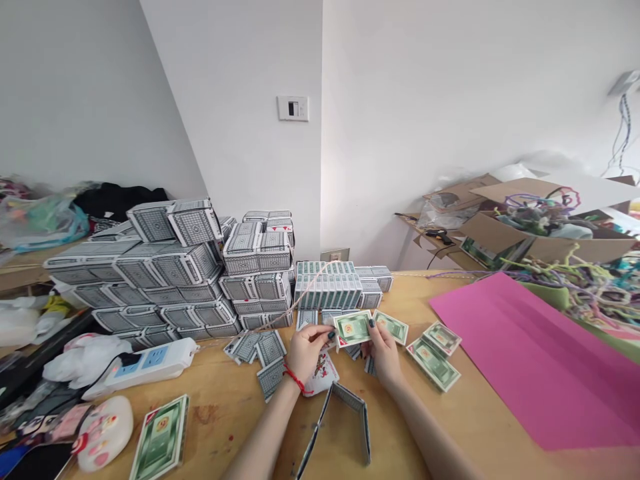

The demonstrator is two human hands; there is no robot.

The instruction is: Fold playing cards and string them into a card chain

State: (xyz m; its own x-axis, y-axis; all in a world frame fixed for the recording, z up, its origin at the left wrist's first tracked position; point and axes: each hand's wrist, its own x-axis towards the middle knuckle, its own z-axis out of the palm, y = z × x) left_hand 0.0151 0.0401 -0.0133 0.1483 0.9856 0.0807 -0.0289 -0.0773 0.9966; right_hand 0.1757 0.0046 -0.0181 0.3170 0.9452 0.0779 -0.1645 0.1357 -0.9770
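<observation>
Between my hands is a green playing-card box with a red corner, held tilted above the table. My right hand grips its right end, thumb on the face. At its left end, my left hand, with a red string bracelet, has thumb and fingers pinched together at the edge. Under them lie loose playing cards with grey patterned backs and a joker card. A folded strip of joined cards stands on edge nearer me. Further green card boxes lie to the right, and another green box is at front left.
Stacked blocks made of grey-backed cards rise at back left, and a row of cards on edge stands mid-back. A white power strip sits left. Pink sheet, yarn and an open cardboard box occupy the right.
</observation>
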